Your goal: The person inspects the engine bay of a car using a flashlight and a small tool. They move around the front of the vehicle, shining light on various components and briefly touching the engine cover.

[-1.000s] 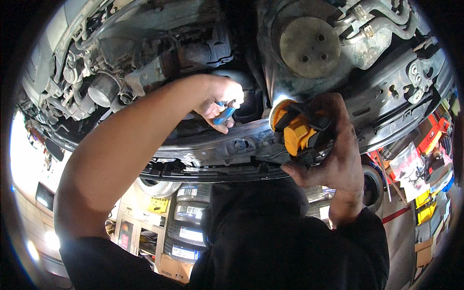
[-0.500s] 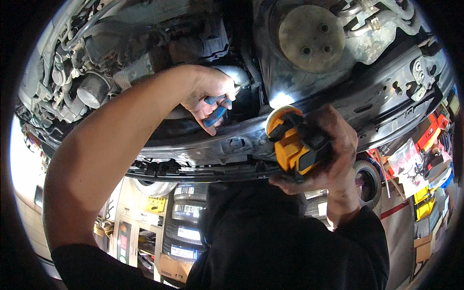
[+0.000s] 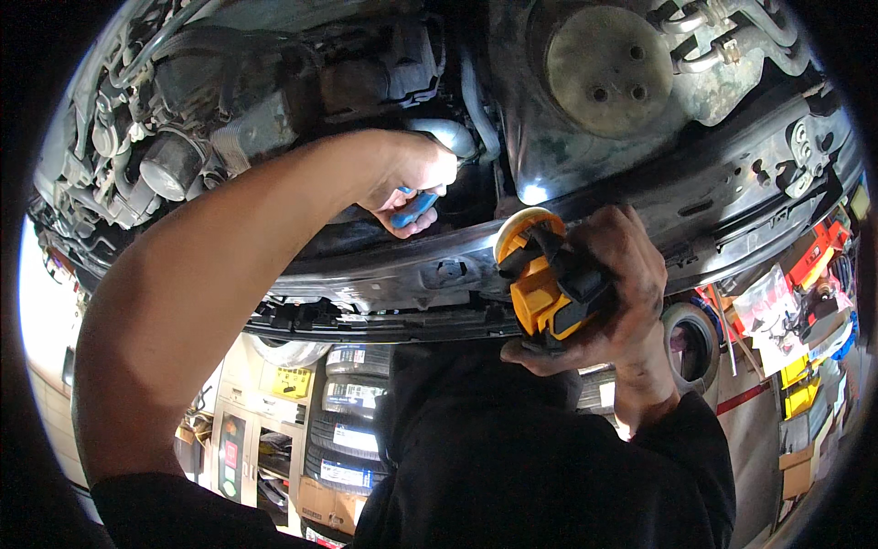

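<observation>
blue-handled tool [image 3: 413,211], its far end out of sight

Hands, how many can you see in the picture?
2. The left hand is curled around a blue object, up under the car. The right hand grips a yellow-and-black work light. I see no others.

A yellow lamp [image 3: 541,291] spotlights the dim underbody [image 3: 581,166]; fisheye edges bend into black.

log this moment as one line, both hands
left hand: fingers around blue-handled tool | right hand: holding yellow-and-black lamp | light: bright spot on car underside | nearby: round plate
</observation>
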`<state>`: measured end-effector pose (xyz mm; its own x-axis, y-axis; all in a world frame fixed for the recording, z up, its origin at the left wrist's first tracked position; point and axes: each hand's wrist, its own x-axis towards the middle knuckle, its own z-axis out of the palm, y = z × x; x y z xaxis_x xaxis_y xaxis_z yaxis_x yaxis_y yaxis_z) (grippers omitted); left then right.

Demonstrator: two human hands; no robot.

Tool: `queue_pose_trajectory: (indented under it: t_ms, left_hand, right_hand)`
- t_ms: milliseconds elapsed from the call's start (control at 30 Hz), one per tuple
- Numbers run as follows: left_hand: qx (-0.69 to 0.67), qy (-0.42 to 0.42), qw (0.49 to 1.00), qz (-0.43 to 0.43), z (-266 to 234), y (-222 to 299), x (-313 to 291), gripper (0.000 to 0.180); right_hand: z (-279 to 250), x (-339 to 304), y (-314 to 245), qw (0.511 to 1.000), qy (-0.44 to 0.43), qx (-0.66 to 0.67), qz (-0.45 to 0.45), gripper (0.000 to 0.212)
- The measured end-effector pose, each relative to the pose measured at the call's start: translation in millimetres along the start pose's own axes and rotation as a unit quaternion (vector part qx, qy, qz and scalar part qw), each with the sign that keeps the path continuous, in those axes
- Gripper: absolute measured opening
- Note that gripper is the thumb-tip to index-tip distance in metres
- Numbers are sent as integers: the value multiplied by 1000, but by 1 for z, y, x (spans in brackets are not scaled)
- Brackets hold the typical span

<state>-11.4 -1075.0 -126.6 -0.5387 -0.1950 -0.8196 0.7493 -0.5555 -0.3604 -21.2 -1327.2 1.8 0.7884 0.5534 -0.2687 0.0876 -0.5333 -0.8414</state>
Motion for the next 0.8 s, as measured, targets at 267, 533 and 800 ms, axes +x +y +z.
queue_pose_trajectory:
  t_ms: [267,533,800]
  left_hand:
    - [-13,-13,1000,-9,1,1,-5,35]
    - [-14,-44,999,-14,0,14,-6,28]
    - [-98,-102,990,11,-3,11,6,24]
  right_hand:
    - [0,1,-3,998,29,54,19,78]
    - [-6,0,1,997,-3,63,36,80]
    - [-5,-1,5,999,-27,31,30,84]
